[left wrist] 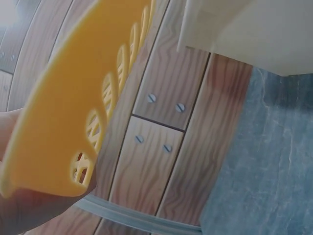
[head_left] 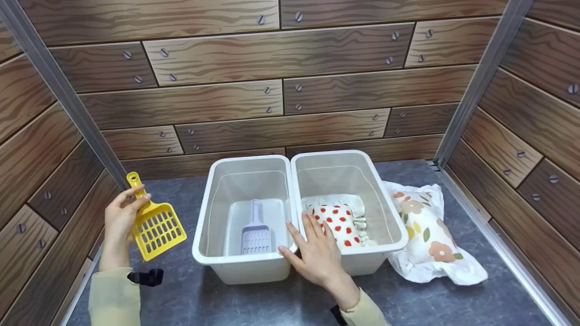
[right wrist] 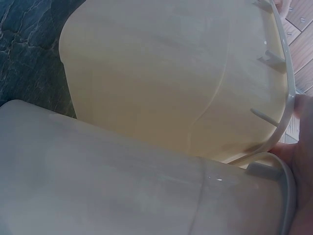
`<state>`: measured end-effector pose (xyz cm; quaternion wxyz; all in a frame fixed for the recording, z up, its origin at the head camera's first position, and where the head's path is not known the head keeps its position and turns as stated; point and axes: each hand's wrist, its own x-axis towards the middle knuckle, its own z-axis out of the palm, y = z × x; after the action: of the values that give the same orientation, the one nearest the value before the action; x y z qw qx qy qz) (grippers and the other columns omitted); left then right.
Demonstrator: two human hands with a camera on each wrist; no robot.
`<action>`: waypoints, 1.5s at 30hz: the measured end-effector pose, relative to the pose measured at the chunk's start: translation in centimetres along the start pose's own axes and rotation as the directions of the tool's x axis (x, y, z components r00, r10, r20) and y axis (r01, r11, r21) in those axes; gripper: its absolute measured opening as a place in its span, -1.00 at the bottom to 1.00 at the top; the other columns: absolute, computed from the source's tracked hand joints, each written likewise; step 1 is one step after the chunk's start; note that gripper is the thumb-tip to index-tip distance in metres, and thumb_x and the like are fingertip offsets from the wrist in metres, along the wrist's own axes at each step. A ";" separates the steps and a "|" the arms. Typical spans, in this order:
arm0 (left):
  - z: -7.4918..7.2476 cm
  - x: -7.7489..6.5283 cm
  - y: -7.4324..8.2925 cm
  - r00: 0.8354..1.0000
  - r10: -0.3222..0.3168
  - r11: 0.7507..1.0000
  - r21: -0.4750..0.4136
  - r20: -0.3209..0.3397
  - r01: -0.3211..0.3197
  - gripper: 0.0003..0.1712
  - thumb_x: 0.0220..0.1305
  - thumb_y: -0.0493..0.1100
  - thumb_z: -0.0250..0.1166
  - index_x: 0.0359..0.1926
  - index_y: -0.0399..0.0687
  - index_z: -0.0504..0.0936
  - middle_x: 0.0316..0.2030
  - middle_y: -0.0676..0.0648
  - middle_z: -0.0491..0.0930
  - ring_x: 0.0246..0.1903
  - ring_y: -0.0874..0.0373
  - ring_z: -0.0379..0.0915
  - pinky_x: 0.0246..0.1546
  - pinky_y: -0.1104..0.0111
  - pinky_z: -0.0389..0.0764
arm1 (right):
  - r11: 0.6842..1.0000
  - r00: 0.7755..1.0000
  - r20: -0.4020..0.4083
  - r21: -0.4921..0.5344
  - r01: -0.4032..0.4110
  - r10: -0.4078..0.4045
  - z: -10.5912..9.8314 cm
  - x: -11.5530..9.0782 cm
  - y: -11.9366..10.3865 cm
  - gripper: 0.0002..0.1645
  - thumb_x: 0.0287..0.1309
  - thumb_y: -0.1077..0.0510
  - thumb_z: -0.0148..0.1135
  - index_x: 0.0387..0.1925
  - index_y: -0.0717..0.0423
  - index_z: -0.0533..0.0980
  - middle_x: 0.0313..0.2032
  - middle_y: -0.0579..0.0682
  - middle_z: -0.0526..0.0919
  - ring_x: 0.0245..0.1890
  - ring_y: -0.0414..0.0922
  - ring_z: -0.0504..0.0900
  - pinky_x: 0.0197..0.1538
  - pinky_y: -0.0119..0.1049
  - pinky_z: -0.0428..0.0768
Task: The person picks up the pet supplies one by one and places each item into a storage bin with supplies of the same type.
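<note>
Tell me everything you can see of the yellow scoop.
The yellow scoop looks like smooth plastic, with a narrow handle, a small hole at its end, and a broad blade pierced by rows of elongated slots. The left hand holds it by the handle, fingers wrapping partly around. It tilts, handle end up, blade slanting down to the right in the head view. It hangs left of the left bin, not touching it.

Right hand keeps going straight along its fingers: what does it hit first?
Likely the right bin's left rim, where it sits alongside the left bin. Depth is unclear from the head view; the right hand might pass just above it.
</note>
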<state>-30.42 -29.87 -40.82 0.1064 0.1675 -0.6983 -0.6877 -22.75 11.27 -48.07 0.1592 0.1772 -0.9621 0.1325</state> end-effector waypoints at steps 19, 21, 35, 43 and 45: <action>1.4 -0.7 1.9 0.997 0.058 0.994 0.091 0.048 -0.062 -0.53 0.26 -0.11 0.36 0.19 0.09 0.56 -0.24 0.18 0.53 -0.31 0.37 0.56 -0.26 0.52 0.59 | 1.000 0.999 0.049 0.018 -0.015 0.014 -0.1 0.0 -0.1 -0.20 0.33 -0.43 -0.19 0.41 -0.11 0.31 0.44 0.26 0.17 0.47 0.14 0.07 0.40 0.18 0.05; 1.7 -0.8 2.1 0.996 0.064 0.993 0.097 0.055 -0.069 -0.52 0.26 -0.11 0.36 0.21 0.06 0.55 -0.25 0.17 0.54 -0.30 0.35 0.55 -0.25 0.52 0.59 | 1.000 0.999 0.047 0.020 -0.014 0.013 -0.1 0.0 -0.1 -0.20 0.33 -0.43 -0.18 0.41 -0.11 0.32 0.43 0.26 0.17 0.47 0.14 0.07 0.40 0.18 0.04; 4.0 -0.6 3.3 0.983 0.128 0.984 0.104 0.129 -0.142 -0.50 0.28 -0.17 0.33 0.24 -0.10 0.51 -0.25 0.10 0.54 -0.31 0.30 0.55 -0.24 0.49 0.60 | 1.000 1.000 0.008 0.021 -0.004 0.003 0.1 0.0 0.0 -0.23 0.32 -0.41 -0.13 0.38 -0.10 0.36 0.41 0.28 0.22 0.45 0.15 0.12 0.38 0.20 0.09; 5.3 -0.6 3.7 0.975 0.143 0.976 0.138 0.168 -0.167 -0.46 0.29 -0.17 0.32 0.27 -0.17 0.48 -0.25 0.11 0.57 -0.31 0.31 0.55 -0.24 0.48 0.59 | 0.999 0.999 0.037 0.028 -0.018 0.017 0.0 0.0 -0.1 -0.21 0.33 -0.42 -0.18 0.39 -0.11 0.34 0.43 0.26 0.18 0.47 0.14 0.08 0.40 0.19 0.05; 5.6 -0.6 3.9 0.973 0.150 0.972 0.152 0.177 -0.177 -0.45 0.30 -0.16 0.32 0.28 -0.18 0.47 -0.23 0.10 0.57 -0.29 0.31 0.55 -0.23 0.49 0.59 | 0.999 0.999 0.038 0.033 -0.021 0.020 -0.1 0.0 -0.1 -0.21 0.33 -0.42 -0.18 0.39 -0.10 0.34 0.43 0.26 0.18 0.47 0.14 0.08 0.40 0.18 0.04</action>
<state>-32.37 -24.48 -37.05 0.0904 0.0604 -0.7714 -0.6270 -22.73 11.18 -47.98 0.1365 0.1726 -0.9644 0.1469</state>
